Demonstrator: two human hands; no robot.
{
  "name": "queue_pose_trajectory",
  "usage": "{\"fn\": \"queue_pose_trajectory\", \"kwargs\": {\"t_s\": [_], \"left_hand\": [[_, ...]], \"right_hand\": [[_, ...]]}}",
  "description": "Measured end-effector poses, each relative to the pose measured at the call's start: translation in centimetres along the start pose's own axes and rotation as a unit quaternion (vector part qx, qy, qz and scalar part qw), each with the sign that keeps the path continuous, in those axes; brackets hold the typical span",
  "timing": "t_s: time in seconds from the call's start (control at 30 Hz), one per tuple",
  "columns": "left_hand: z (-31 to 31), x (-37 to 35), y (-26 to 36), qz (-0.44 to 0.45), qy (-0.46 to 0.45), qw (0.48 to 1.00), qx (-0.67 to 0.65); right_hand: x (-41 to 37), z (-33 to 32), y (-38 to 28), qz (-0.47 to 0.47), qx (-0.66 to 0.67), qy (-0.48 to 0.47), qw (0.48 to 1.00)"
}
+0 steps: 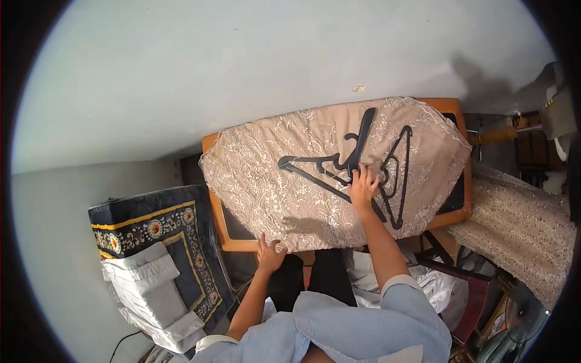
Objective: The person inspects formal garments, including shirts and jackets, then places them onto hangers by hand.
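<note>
A person in a striped blue shirt [369, 323] stands at a surface [445, 104] with an orange-brown edge, covered by a beige cloth [242, 160] with a pale paisley pattern. Black hangers [365, 133] lie on the cloth, right of its middle: a thick one in the centre, with thinner triangular ones on either side. The right hand [363, 186] is over the centre hanger, its fingers partly spread and bent; whether they grip it, I cannot tell. The left hand [270, 255] rests at the near left edge, fingers apart, with nothing visibly held. Folded white fabric [145, 281] lies on a dark floral textile [142, 209] at left.
</note>
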State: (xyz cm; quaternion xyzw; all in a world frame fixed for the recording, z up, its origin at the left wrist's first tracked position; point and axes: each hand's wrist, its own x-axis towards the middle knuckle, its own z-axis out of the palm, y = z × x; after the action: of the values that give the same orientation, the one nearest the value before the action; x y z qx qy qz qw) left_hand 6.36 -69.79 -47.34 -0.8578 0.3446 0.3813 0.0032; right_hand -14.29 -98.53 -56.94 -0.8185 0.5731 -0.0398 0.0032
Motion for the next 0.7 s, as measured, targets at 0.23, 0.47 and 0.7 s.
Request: {"fn": "queue_pose_trajectory", "kwargs": {"t_s": [0.23, 0.47, 0.7], "left_hand": [[0.5, -2.1, -1.7, -0.036, 0.016, 0.999, -0.025], [1.4, -3.9, -2.0, -0.073, 0.016, 0.996, -0.048], [-2.6, -6.3, -0.5, -0.078, 0.152, 0.983, -0.067]], "right_hand": [[3.8, 0.9, -1.4, 0.074, -0.018, -0.100, 0.992], [0.8, -2.6, -3.5, -0.031, 0.151, -0.032, 0.988], [-8.4, -7.8, -7.9, -0.198, 0.282, 0.003, 0.939]]}}
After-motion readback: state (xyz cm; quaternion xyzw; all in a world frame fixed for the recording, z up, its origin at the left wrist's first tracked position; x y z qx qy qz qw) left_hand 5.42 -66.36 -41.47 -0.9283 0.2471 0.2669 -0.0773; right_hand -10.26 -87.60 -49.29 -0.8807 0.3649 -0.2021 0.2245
